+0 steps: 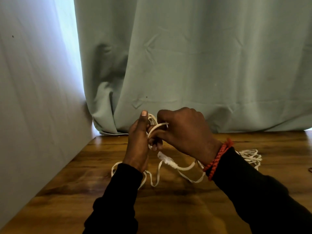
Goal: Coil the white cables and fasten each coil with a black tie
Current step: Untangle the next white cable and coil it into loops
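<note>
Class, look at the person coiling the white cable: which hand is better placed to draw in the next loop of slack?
Probably the right hand: it pinches the free strand of the white cable, while the left hand grips the loops already made.

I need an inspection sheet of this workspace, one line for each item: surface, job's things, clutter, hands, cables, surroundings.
Surface: wooden table, glossy, dark grain.
Job's things: white cable partly coiled between both hands, its tail lying loose on the table; a second white cable bundle lies behind the right wrist; black tie: nothing seen.
Clutter: small dark object at the right edge, too cut off to identify.
Hands: left hand grips the coil, thumb up; right hand pinches a loop of the cable; red braided bracelet on the right wrist.
Cables: only the white ones above.
Surroundings: green curtain behind; pale wall at left.
</note>
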